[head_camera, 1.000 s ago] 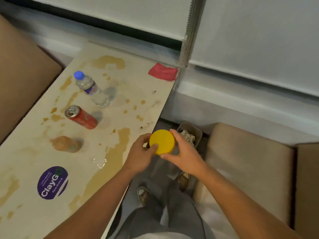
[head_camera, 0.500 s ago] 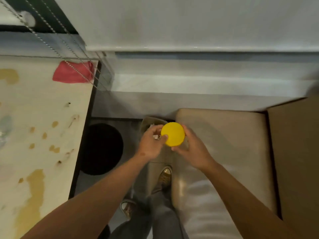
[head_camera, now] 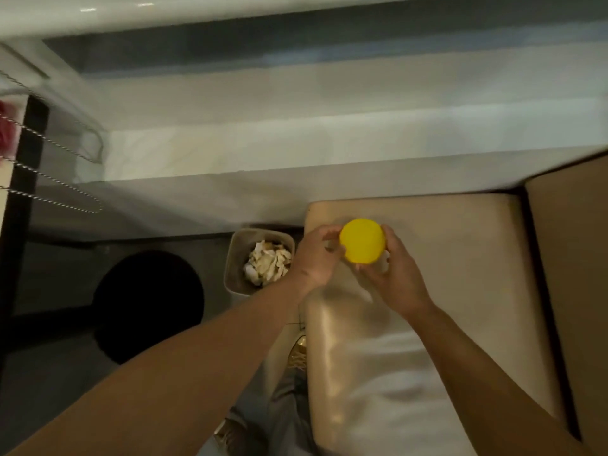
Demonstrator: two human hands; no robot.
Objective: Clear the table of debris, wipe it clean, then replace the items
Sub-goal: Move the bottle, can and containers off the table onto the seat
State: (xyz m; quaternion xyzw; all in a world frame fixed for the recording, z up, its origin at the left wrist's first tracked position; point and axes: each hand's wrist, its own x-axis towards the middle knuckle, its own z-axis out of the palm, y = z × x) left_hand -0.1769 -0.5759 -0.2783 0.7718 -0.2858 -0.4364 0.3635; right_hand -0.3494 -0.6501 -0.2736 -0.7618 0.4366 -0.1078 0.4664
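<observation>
A round yellow object (head_camera: 362,240), seen from its flat face, is held between both hands above the beige seat cushion (head_camera: 460,258). My left hand (head_camera: 316,255) grips its left edge with curled fingers. My right hand (head_camera: 394,271) grips its right and lower edge, and something pale shows under its fingers. Only a sliver of the table edge (head_camera: 5,199) and of the red cloth (head_camera: 6,133) shows at the far left.
A small beige bin (head_camera: 235,258) holding crumpled paper (head_camera: 268,263) stands on the floor just left of my left hand. A black round table base (head_camera: 148,304) lies further left. Bead chains (head_camera: 56,172) hang near the table. A tan backrest (head_camera: 579,274) rises at right.
My view has swung right, away from the table. Both hands carried the yellow object from the table's edge, past the bin, to above the seat cushion.
</observation>
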